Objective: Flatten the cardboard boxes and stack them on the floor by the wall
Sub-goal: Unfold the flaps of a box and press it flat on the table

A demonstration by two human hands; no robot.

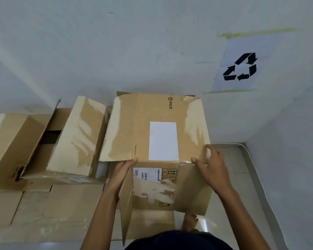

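Observation:
I hold a brown cardboard box (152, 127) marked PICO in front of me, with a white label on its upper face and its near flaps hanging open. My left hand (120, 175) grips the box's near left edge. On the near right corner, my right hand (212, 166) grips with the thumb on the fold. Shipping labels and handling symbols show on the box's lower face (154, 188). The box looks partly collapsed. A bare foot (190, 222) shows beneath it.
To the left, several unflattened boxes (49, 141) stand on a layer of cardboard (52, 210) on the floor. A white wall (116, 51) rises behind, bearing a paper recycling sign (240, 66). Pale floor tiles (242, 177) lie at right, along a corner.

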